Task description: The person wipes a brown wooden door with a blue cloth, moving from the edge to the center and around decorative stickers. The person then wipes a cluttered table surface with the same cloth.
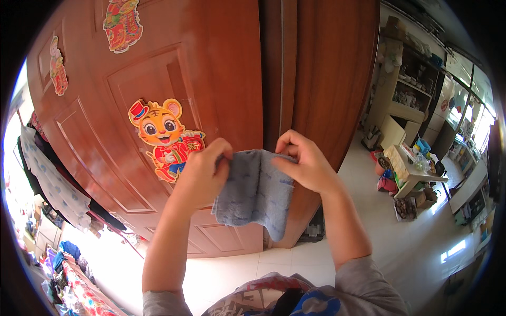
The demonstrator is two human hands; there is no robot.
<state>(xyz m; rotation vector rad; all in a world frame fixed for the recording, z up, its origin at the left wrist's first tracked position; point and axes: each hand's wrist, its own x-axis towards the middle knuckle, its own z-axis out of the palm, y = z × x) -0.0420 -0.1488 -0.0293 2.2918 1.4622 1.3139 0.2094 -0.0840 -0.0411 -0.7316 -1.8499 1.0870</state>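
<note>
A grey-blue cleaning cloth (257, 189) hangs between my hands, gripped by its two upper corners. My left hand (211, 168) pinches the left corner, and my right hand (302, 160) pinches the right one. A crease runs down the middle of the cloth, and its lower edge hangs loose, longer at the right. Behind it stands a reddish-brown panelled wooden door (225, 79). On that door, just left of my left hand, is a cartoon tiger decoration (164, 138) in a red jacket and hat.
Two more paper figures, a larger one (122, 25) and a smaller one (59, 69), are on the door. Clothes (51, 173) hang at the left. A cluttered low table (421, 177) and a shelf cabinet (411, 87) stand at the right. Pale tiles (276, 262) cover the floor.
</note>
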